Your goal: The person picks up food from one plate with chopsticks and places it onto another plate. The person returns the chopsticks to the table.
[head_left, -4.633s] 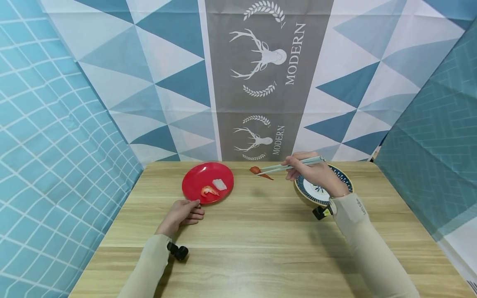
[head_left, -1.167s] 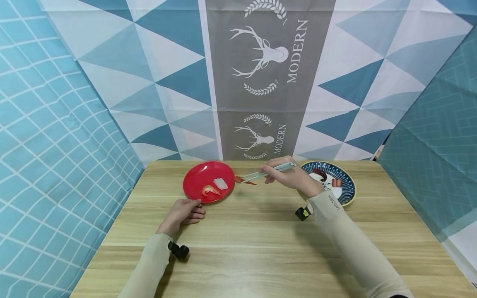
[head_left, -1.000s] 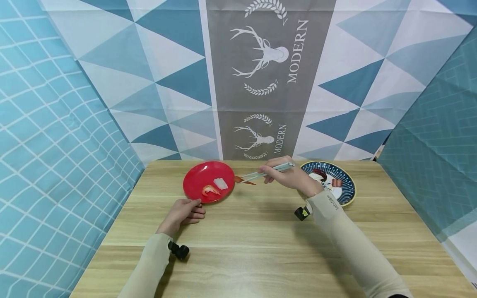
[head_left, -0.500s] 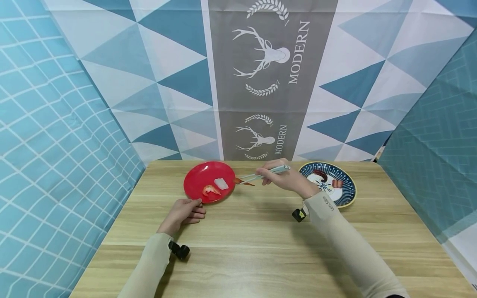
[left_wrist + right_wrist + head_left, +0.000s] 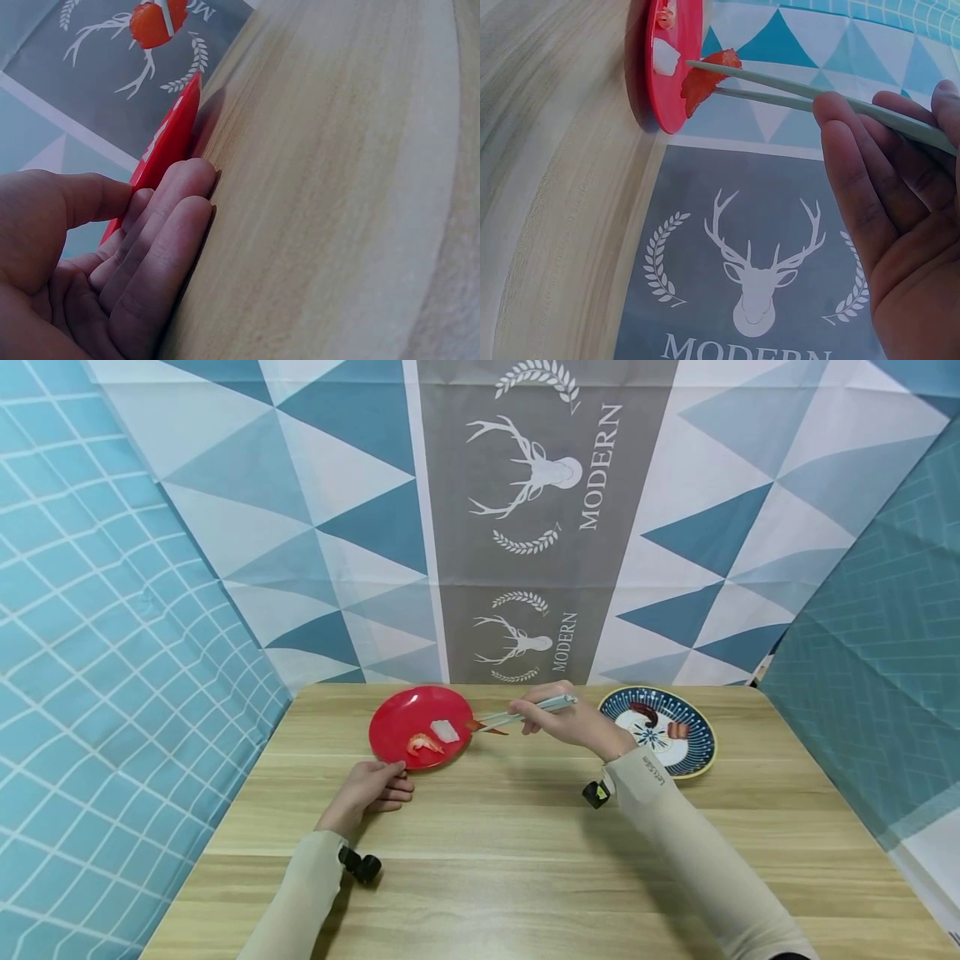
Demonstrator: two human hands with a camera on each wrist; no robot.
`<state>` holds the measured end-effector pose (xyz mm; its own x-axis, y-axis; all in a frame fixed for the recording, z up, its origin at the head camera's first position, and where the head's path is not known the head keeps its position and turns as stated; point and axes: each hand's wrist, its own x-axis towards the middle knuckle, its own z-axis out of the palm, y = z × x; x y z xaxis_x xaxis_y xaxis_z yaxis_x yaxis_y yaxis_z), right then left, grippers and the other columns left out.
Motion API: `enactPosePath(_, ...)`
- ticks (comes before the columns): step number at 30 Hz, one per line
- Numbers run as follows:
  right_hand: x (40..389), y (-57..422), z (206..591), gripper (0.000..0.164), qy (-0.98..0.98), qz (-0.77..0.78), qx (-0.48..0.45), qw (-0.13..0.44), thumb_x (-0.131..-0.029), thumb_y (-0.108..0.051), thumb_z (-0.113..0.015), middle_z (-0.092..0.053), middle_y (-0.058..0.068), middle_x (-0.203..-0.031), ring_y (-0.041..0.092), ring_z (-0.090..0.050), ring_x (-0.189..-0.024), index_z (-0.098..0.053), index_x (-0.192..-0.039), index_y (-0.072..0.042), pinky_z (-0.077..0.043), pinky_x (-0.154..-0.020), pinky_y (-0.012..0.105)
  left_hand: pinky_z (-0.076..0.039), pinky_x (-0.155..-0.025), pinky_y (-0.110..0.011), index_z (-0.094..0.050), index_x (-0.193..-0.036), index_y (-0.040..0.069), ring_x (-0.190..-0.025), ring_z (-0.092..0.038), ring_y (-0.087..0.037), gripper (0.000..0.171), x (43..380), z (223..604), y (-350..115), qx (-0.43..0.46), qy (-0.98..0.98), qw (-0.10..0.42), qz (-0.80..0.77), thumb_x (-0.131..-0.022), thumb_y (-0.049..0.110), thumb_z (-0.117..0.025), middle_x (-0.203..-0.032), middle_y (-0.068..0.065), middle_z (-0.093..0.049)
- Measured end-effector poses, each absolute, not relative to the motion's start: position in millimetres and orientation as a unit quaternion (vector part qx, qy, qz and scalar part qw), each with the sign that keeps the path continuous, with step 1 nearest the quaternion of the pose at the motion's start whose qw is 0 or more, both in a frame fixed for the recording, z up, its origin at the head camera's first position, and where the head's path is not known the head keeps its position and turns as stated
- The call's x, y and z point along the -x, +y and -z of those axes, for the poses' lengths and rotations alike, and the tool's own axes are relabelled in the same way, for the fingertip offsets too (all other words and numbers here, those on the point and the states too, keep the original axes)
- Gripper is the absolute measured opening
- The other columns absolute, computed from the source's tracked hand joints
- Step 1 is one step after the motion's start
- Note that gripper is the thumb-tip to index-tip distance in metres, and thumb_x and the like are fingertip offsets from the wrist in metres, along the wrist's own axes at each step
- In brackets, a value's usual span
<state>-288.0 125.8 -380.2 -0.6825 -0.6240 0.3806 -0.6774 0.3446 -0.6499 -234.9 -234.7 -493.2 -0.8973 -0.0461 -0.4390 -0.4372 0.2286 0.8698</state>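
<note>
My left hand (image 5: 369, 792) pinches the near rim of a red plate (image 5: 397, 714) between thumb and fingers, as the left wrist view also shows. On that plate lie a shrimp (image 5: 424, 743) and a whitish translucent piece (image 5: 445, 731). My right hand (image 5: 566, 718) holds pale green chopsticks (image 5: 555, 702), their tips pinching a thin orange-red piece of food (image 5: 705, 79). In the head view this piece is at the plate's right edge; in the left wrist view it hangs above the rim.
A blue-and-white patterned plate (image 5: 705, 739) stands at the right rear, behind my right forearm. It carries a dark red curled piece (image 5: 645, 713) and a reddish-brown piece (image 5: 678, 730). The wooden table (image 5: 480, 860) ends at a patterned cloth backdrop (image 5: 517, 527).
My right hand has moved left with the chopsticks and the orange-red piece, from between the plates to the red plate's edge. The blue-and-white plate is uncovered. My left hand stays put.
</note>
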Motion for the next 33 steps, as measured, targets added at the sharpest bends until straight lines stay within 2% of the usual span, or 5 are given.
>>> enactPosePath(3, 289, 124, 382, 0.023, -0.820, -0.409, -0.398, 0.033, -0.103, -0.024, -0.065, -0.076, 0.001, -0.075, 0.007, -0.072, -0.065, -0.079, -0.099, -0.006, -0.060, -0.059, 0.027, -0.065, -0.069, -0.029, -0.062, -0.116, -0.005, -0.075, -0.076, -0.014, 0.039, 235, 494, -235, 0.159, 0.766, 0.162, -0.602, -0.107, 0.033, -0.056, -0.087, -0.006, -0.077)
enactPosePath(12, 290, 121, 384, 0.024, -0.819, -0.406, -0.404, 0.034, -0.103, -0.022, -0.065, -0.075, 0.002, -0.074, 0.024, -0.074, -0.067, -0.079, -0.099, -0.003, -0.059, -0.058, 0.025, -0.065, -0.070, -0.029, -0.062, -0.116, -0.004, -0.075, -0.076, -0.014, 0.040, 235, 495, -235, 0.157, 0.764, 0.163, -0.604, -0.106, 0.034, -0.057, -0.088, -0.006, -0.077)
enactPosePath(22, 292, 115, 390, 0.019, -0.810, -0.410, -0.415, 0.054, -0.100, -0.018, -0.068, -0.075, 0.002, -0.075, 0.016, -0.073, -0.066, -0.079, -0.094, -0.004, -0.058, -0.058, 0.024, -0.065, -0.069, -0.029, -0.062, -0.115, -0.004, -0.075, -0.076, -0.014, 0.038, 235, 494, -235, 0.158, 0.765, 0.162, -0.603, -0.107, 0.033, -0.056, -0.088, -0.006, -0.077)
enactPosePath(28, 294, 113, 394, 0.018, -0.804, -0.416, -0.420, 0.058, -0.100, -0.015, -0.069, -0.075, 0.004, -0.075, 0.020, -0.074, -0.066, -0.080, -0.095, -0.002, -0.058, -0.058, 0.024, -0.065, -0.070, -0.029, -0.062, -0.116, -0.004, -0.076, -0.076, -0.014, 0.039, 235, 493, -235, 0.160, 0.767, 0.163, -0.600, -0.106, 0.034, -0.057, -0.088, -0.006, -0.077)
enactPosePath(33, 296, 110, 397, 0.019, -0.807, -0.420, -0.412, 0.050, -0.100, -0.017, -0.069, -0.074, 0.003, -0.074, 0.017, -0.073, -0.065, -0.080, -0.094, -0.002, -0.057, -0.056, 0.024, -0.065, -0.070, -0.029, -0.062, -0.116, -0.004, -0.076, -0.076, -0.014, 0.040, 235, 494, -235, 0.160, 0.767, 0.163, -0.600, -0.106, 0.034, -0.057, -0.089, -0.006, -0.078)
